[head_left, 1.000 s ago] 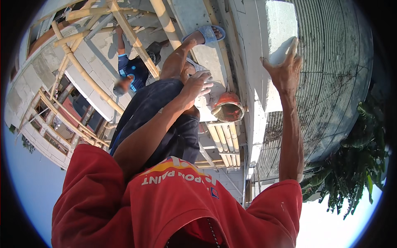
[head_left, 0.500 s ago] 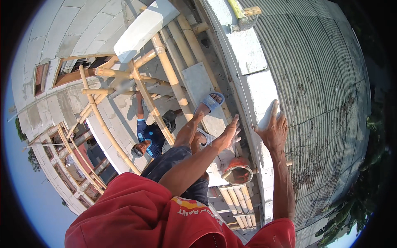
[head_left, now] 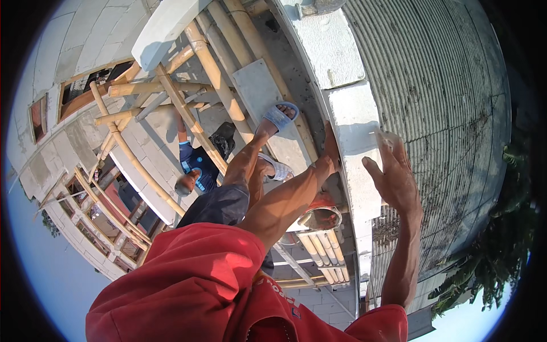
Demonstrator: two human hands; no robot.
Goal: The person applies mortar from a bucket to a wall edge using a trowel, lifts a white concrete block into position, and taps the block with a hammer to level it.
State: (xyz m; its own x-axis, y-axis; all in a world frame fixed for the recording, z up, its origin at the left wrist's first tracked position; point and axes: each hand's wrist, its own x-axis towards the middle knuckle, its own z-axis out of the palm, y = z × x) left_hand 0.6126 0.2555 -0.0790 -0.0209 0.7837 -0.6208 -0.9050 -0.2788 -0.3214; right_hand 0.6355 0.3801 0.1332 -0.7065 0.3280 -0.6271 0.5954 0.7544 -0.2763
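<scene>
A row of white wall blocks (head_left: 353,114) runs along the top of a wall. My left hand (head_left: 331,149) lies against the left face of the wall, seen edge-on, with its fingers stretched flat. On the other side my right hand (head_left: 397,178) is raised by the right edge of the blocks, fingers apart and nothing in it; its fingertips are slightly blurred. Whether it touches the block I cannot tell. A grey metal tool (head_left: 322,7), only partly in view, rests on the blocks at the top.
My sandalled feet (head_left: 280,116) stand on a board (head_left: 256,85) over bamboo poles (head_left: 208,62). A reddish bucket (head_left: 322,218) sits beside the wall. Corrugated roofing (head_left: 439,114) slopes away at right. Below left, another person (head_left: 199,168) in dark blue is among the scaffolding.
My left hand has moved from above the scaffold to the wall's left face. My right hand has come off the block top to its right edge. The whole view has shifted slightly.
</scene>
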